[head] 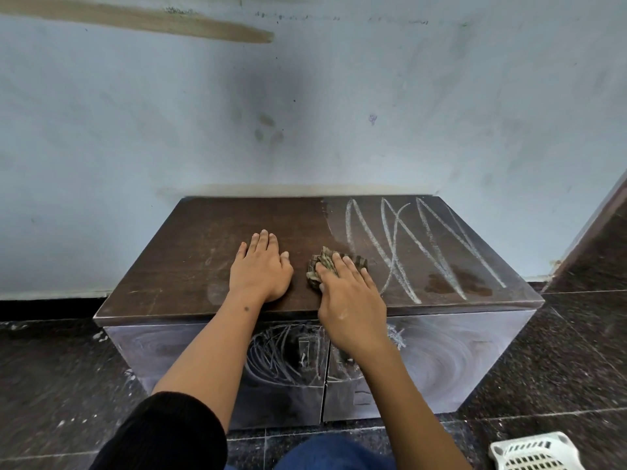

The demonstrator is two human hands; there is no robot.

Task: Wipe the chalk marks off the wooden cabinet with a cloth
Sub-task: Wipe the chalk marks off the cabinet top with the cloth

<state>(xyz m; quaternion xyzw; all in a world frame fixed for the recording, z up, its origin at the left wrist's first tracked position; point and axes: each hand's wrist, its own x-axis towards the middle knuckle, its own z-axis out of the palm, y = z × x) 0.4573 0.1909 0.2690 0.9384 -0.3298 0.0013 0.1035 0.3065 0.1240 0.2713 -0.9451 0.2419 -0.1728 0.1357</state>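
A low dark wooden cabinet [190,239] stands against the wall. White chalk marks [407,245] cross the right half of its top, and the left half shows bare wood. More chalk scribbles [281,354] cover the middle of the front doors. My left hand [259,269] rests flat on the top, fingers straight. My right hand [349,293] presses down on a crumpled brownish cloth [325,262], its fingers bent over it, just left of the chalk lines.
A pale blue, smudged wall [305,113] rises behind the cabinet. Dark speckled floor tiles [559,361] surround it. A white plastic basket [532,452] sits at the bottom right. A dark door frame edge [597,232] runs at the right.
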